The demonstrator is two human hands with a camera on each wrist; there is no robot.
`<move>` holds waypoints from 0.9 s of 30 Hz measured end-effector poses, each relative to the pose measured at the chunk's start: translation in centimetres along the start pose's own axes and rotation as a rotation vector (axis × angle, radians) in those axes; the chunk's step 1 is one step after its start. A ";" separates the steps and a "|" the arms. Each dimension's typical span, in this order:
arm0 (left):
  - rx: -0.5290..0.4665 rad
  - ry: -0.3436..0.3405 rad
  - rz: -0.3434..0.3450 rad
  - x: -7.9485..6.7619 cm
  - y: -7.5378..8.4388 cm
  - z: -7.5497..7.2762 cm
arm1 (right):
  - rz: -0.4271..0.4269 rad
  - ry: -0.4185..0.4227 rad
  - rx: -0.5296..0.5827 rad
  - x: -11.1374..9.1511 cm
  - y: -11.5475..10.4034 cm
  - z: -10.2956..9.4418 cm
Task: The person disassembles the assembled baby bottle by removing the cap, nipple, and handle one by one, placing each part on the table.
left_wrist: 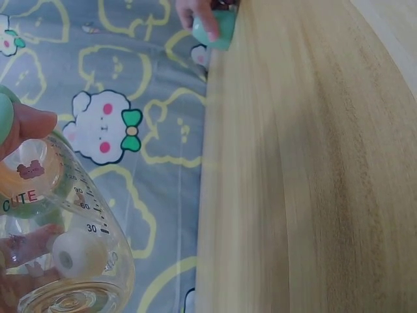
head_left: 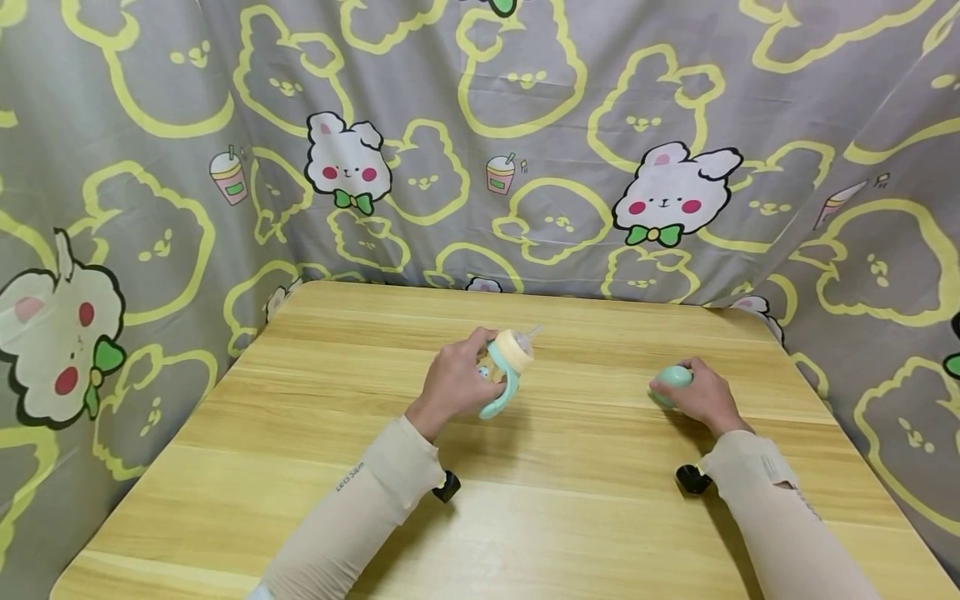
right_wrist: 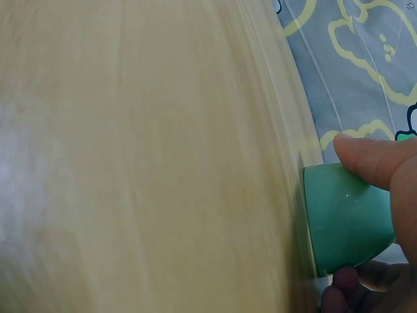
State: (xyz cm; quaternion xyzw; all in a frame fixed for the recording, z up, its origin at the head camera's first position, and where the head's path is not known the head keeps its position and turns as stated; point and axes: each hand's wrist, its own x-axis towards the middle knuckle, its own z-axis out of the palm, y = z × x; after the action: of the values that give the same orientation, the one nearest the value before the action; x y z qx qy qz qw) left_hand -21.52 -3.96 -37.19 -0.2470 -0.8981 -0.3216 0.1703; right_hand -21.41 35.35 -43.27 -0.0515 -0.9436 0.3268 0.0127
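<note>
My left hand grips a clear baby bottle with a mint handle, a cream collar and a thin straw at its top. In the head view the bottle is held tilted above the table, its top toward the right. Printed measuring marks and a white ball-like piece inside show in the left wrist view. My right hand holds a mint green dome-shaped cap between thumb and fingers. The cap's wide flat end faces the tabletop, at or very near it. Part of the cap is hidden behind the fingers.
A wood-grain table spreads beneath both hands. A grey curtain with rabbit drawings hangs behind it and on both sides. Black wrist devices sit under the beige sleeves.
</note>
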 end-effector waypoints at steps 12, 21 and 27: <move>0.004 -0.021 -0.022 0.1 0.2 -0.1 | 0.015 -0.007 -0.003 -0.1 -0.3 0.0; 0.014 -0.019 -0.030 0.1 0.3 -0.3 | 0.012 -0.004 -0.016 -0.5 -0.7 -0.2; 0.009 -0.022 -0.034 0.0 0.1 -0.3 | 0.003 0.001 -0.006 -0.5 -0.7 -0.3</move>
State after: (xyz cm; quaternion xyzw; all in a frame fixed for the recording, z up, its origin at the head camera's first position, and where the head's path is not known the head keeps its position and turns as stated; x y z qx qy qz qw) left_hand -21.44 -4.03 -36.91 -0.2345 -0.9054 -0.3177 0.1558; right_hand -20.99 34.94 -42.60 -0.0530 -0.9445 0.3240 0.0127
